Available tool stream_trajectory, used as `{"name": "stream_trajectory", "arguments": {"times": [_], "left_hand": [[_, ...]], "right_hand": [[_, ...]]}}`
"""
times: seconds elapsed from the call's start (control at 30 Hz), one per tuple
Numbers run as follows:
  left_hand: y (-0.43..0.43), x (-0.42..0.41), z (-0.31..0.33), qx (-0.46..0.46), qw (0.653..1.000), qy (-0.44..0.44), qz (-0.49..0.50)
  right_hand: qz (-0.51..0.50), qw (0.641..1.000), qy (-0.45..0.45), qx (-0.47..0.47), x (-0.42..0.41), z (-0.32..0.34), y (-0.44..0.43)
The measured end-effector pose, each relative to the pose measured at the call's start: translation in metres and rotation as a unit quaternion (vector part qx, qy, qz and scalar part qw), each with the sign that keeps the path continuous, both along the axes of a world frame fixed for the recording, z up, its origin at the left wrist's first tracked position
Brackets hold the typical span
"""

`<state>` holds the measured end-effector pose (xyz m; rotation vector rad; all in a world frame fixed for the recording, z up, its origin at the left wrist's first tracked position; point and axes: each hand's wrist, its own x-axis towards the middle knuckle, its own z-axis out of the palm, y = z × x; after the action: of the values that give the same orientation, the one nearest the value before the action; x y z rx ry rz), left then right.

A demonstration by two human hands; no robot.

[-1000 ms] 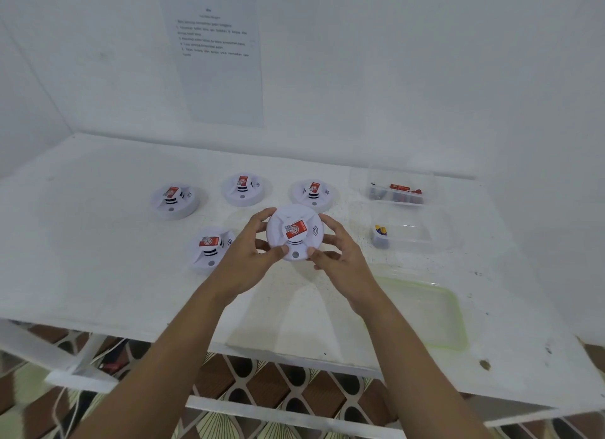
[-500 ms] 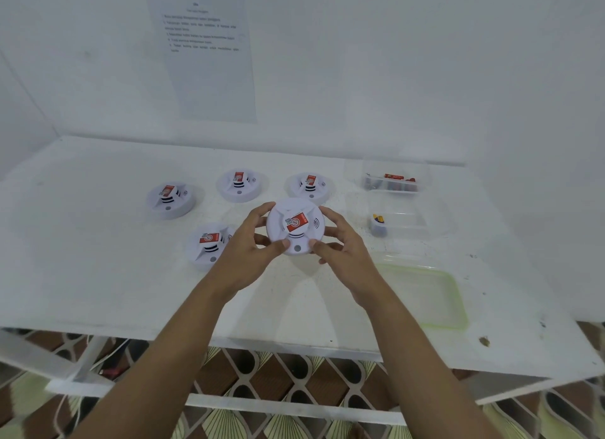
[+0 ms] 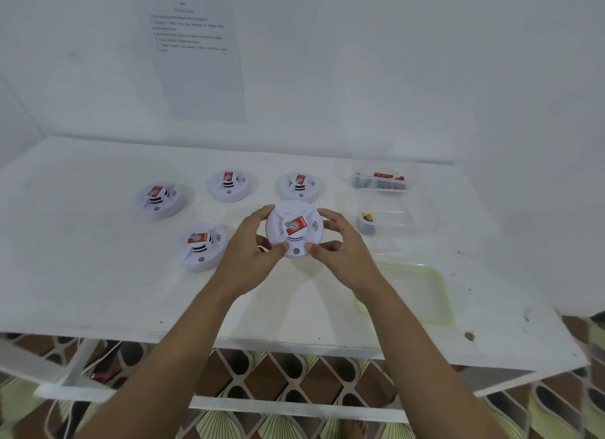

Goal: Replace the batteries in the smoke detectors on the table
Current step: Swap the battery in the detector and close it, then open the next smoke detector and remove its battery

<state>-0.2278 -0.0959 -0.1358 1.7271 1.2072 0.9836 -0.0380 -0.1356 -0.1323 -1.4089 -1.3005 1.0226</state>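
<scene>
A round white smoke detector (image 3: pixel 294 228) with a red sticker is lifted above the white table (image 3: pixel 98 275). My left hand (image 3: pixel 248 258) grips its left rim and my right hand (image 3: pixel 340 253) grips its right rim, thumbs on the near edge. Several more detectors lie on the table: one near left (image 3: pixel 200 247), one far left (image 3: pixel 159 199), and two at the back (image 3: pixel 229 185) (image 3: pixel 299 186). A clear box with red batteries (image 3: pixel 381 180) sits at the back right. A second clear box (image 3: pixel 386 222) in front of it holds a few batteries.
A flat lid with a green rim (image 3: pixel 422 291) lies on the table at my right. A printed sheet (image 3: pixel 196 52) hangs on the white back wall. The table's front edge runs below my forearms, with patterned floor underneath.
Both hands keep hold of the same detector in about the same place. The detector has turned slightly between my fingers.
</scene>
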Motion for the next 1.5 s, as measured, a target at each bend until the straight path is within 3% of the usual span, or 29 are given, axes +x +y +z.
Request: {"name": "stream_trajectory", "arguments": {"times": [0.2,0.77,1.2,1.5], "left_hand": [[0.001,0.013,-0.004,0.042,0.999,0.020,0.023],[0.019,0.026,-0.019,0.002,0.995,0.078,0.060],[0.036,0.025,-0.018,-0.013,0.980,0.195,0.022],[0.052,0.020,-0.025,-0.059,0.976,0.211,0.001]], "right_hand": [[0.006,1.000,-0.008,-0.008,0.014,-0.003,0.002],[0.031,0.998,-0.051,-0.028,0.031,-0.015,0.029],[0.080,0.970,-0.219,-0.063,0.024,-0.026,0.066],[0.111,0.954,-0.258,-0.100,0.029,-0.021,0.083]]}}
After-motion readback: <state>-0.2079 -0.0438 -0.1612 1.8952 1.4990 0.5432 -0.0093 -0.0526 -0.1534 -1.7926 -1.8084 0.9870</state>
